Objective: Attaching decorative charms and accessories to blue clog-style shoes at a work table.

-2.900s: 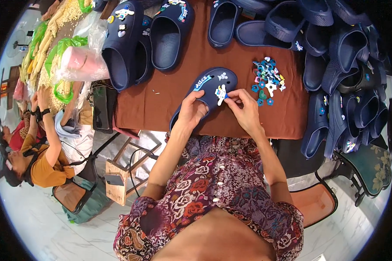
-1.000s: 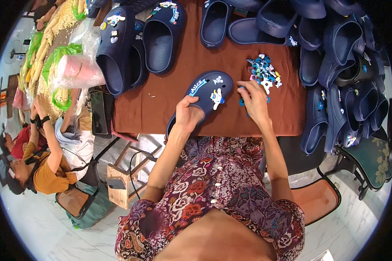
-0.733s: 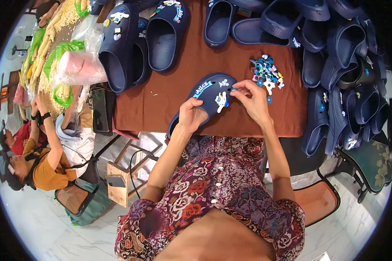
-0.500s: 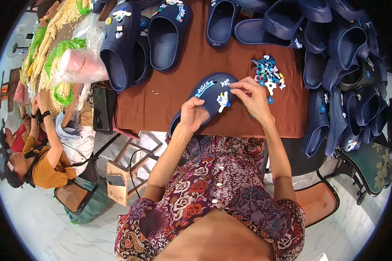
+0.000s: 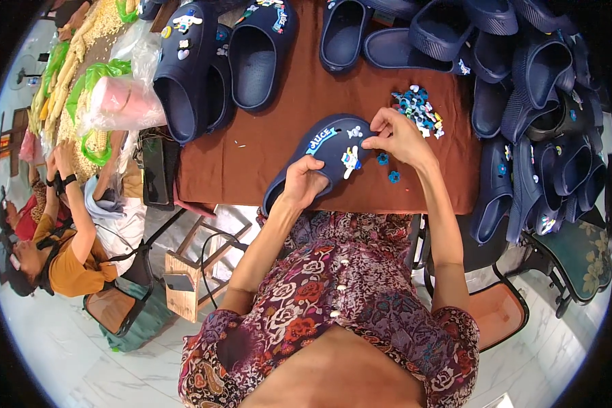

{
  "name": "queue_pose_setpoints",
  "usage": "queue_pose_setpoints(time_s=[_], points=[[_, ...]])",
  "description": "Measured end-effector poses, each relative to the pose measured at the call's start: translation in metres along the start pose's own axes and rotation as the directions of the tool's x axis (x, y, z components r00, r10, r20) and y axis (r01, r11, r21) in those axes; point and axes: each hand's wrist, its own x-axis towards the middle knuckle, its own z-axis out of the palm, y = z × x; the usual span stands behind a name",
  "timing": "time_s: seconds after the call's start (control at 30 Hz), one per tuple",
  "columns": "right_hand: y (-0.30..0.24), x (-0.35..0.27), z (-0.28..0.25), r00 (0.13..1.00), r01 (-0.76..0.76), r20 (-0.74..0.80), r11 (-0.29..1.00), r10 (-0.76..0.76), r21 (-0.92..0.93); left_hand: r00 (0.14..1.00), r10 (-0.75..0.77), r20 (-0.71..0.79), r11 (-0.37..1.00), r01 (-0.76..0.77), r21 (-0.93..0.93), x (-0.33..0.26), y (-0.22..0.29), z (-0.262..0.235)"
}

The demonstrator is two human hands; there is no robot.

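L hand (image 5: 304,181) grip closed on navy clog (image 5: 332,158), prob. to steady it for R hand (image 5: 402,141); R grip: can't tell

Around the brown-covered table (image 5: 445,194), a pale floor (image 5: 61,330) with grey veins is seen, brightly lit, where a wooden stool (image 5: 181,302) is placed at the left and a black-framed orange chair (image 5: 498,316) and a green flowered seat (image 5: 583,262) at the right.
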Motion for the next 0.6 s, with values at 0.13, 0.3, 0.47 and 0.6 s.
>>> queue_pose_setpoints(time_s=[0.13,0.3,0.47,0.6], points=[[0.010,0.005,-0.001,0.998,-0.052,0.047,0.992,0.047,0.117,0.997,-0.029,-0.069,0.997,0.034,0.064,-0.001,-0.001,-0.001],[0.021,0.011,0.000,0.993,-0.078,0.100,0.974,0.058,0.212,0.996,-0.039,-0.083,0.995,0.047,0.089,0.000,-0.003,-0.006],[0.019,0.015,0.000,0.983,-0.071,0.180,0.969,0.028,0.235,0.997,-0.047,-0.069,0.992,0.055,0.116,-0.003,-0.004,-0.005],[0.019,0.015,0.000,0.988,-0.050,0.156,0.978,0.018,0.202,0.996,-0.035,-0.082,0.995,0.043,0.090,-0.003,-0.005,-0.006]])
